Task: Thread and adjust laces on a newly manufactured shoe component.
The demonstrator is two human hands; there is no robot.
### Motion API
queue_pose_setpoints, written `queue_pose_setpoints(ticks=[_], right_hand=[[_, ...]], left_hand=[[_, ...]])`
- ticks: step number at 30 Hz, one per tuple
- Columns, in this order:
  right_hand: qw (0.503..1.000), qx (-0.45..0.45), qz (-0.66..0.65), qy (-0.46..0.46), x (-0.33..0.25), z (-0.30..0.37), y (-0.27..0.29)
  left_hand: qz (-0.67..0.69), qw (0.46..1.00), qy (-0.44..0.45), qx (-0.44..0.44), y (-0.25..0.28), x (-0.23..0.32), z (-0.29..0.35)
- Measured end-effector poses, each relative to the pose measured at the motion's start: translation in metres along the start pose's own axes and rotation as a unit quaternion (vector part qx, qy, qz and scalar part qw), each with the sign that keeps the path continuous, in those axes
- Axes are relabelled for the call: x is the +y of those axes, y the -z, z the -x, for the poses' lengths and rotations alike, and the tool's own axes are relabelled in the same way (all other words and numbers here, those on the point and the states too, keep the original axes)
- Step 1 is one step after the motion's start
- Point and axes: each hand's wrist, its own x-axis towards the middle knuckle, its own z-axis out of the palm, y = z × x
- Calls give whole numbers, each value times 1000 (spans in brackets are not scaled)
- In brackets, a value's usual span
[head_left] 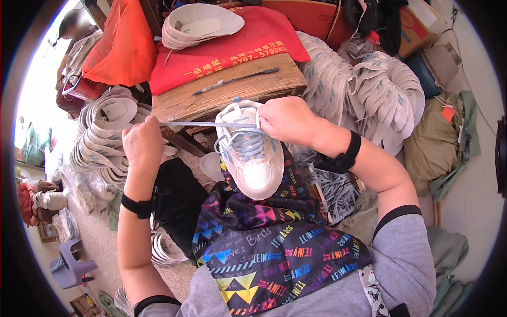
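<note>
A white sneaker (pixel 257 177) with pale blue laces rests in front of me over my dark, brightly patterned apron (pixel 296 253), toe toward me. My left hand (pixel 142 145) is closed on one end of a grey-blue shoelace (pixel 190 124), which runs taut and nearly level to the sneaker. My right hand (pixel 288 121) is closed on the right edge of the sneaker's opening, near the top eyelets; its fingertips are partly hidden. Crossed laces lie over the tongue, and a loose loop hangs at the shoe's left side.
A wooden bench (pixel 232 84) stands just beyond the sneaker, with a red cloth (pixel 264 31), a thin dark tool (pixel 235 81) and stacked shoe uppers (pixel 203 24) on it. More uppers (pixel 380 95) pile up on the right and left (pixel 100 142). Loose laces (pixel 338 193) lie by my right side.
</note>
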Motion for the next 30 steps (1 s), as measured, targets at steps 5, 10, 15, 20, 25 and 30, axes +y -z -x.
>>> queue_pose_setpoints(ticks=[5, 10, 15, 20, 25, 30], right_hand=[[998, 38, -43, 40, 7, -6, 11], [985, -76, -107, 110, 35, -20, 22], [969, -134, -185, 93, 37, -33, 11], [981, -55, -184, -27, 25, -33, -8], [796, 24, -603, -41, 0, -49, 29], [775, -53, -626, -74, 2, -49, 25]], left_hand=[[24, 999, 32, -26, -1, 0, 2], [145, 989, 16, 5, 5, 20, -8], [742, 667, 62, -32, -3, 71, 0], [783, 603, 111, -104, 2, 76, 6], [739, 623, 174, -188, 5, 72, 7], [700, 658, 159, -228, -28, 72, 19]])
